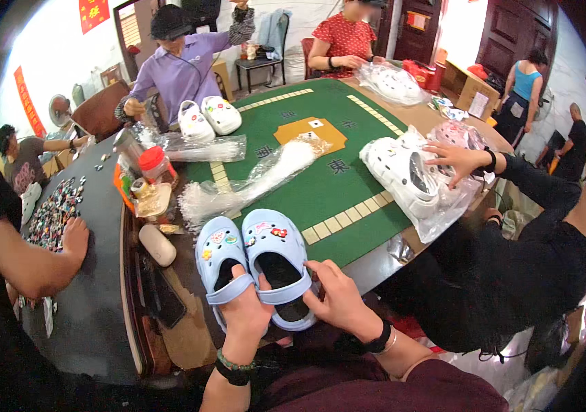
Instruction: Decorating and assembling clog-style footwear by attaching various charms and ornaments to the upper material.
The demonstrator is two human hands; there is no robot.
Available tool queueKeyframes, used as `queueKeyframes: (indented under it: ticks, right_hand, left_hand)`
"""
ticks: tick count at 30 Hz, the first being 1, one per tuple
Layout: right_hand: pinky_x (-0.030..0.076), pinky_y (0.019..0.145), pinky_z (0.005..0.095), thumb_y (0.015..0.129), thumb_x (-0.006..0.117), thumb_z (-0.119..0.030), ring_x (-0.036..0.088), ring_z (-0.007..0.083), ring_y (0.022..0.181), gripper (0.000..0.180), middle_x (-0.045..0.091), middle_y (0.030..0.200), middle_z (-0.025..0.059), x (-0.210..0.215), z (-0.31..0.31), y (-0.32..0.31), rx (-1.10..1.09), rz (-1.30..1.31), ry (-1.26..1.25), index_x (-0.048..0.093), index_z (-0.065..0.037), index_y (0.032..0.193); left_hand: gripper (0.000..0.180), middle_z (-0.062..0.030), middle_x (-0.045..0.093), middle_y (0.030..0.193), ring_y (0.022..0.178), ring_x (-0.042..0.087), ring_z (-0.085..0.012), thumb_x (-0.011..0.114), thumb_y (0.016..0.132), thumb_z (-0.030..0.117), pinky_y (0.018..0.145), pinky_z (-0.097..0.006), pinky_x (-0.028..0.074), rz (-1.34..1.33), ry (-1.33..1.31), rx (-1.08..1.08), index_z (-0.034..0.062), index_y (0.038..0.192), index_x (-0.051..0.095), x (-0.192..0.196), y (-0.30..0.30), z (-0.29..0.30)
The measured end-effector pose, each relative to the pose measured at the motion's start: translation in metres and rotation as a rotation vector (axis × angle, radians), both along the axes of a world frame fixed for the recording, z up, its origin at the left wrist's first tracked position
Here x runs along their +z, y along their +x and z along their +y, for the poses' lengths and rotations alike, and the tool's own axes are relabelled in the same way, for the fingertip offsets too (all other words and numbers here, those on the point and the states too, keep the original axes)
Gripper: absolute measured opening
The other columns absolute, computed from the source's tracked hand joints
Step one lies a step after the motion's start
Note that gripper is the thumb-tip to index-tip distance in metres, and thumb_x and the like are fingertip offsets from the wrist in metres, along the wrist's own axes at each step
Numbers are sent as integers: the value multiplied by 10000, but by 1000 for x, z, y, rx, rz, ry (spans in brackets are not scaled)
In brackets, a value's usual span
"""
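Observation:
A pair of light-blue clogs (276, 237), dotted with small colourful charms on the toes, sits side by side at the near table edge, toes pointing away. My left hand (246, 312) is closed about the inner sides of both clogs at their heels, its fingers partly hidden by the heel straps. At the right clog's outer side, my right hand (337, 295) grips the edge by the strap; some fingertips are out of sight. Just beyond the toes lies a clear plastic bundle of thin white strips (265, 177).
A green game mat (341, 237) covers the table. White clogs (212, 118) stand at the far left; a co-worker's hand (454, 161) touches bagged white clogs (403, 172) at the right. A red-lidded jar (154, 165), a white oval case (158, 245) and a charm pile (56, 213) are leftward.

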State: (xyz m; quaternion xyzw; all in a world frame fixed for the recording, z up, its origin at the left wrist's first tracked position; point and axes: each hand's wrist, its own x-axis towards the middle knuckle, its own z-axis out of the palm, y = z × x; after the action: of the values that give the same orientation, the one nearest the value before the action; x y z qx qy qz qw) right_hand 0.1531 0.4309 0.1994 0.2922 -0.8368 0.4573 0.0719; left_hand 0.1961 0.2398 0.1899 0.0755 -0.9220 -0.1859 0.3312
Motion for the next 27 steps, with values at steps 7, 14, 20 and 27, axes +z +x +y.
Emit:
queueKeyframes:
  ticks: [7,14,20,27]
  right_hand:
    - [526,605,329,906,695,-141,633,222,697,428,600,1054,137,7,4,10,90,-3,-88,558,-20,1293]
    - [376,1083,469,854,664,-129,476,388,1254,525,472,1374,252,8,21,12,45,273,-241,500,10,1332]
    - [292,1155,502,869,650,-145,348,433,1407,644,302,1539,299,10,15,14,148,255,-266,395,-8,1444]
    - [136,1206,550,892,702,-343,77,474,1528,876,69,1632,323,1,-9,31,345,247,1,237,-20,1562]
  left_hand:
    - [212,-215,623,765,686,629,-428,665,881,165,600,-499,486,43,121,-69,7,963,549,2,7,-11]
    - [217,-143,628,856,779,622,-283,665,910,126,710,-381,485,70,543,-210,9,1068,574,2,22,-28]
    - [362,-71,637,1126,978,619,-190,636,963,168,888,-331,510,122,1738,-385,35,1279,521,-2,40,-38]
    - [379,-76,632,1139,999,614,-175,630,968,164,902,-330,511,-54,1919,-258,38,1302,502,15,39,-38]
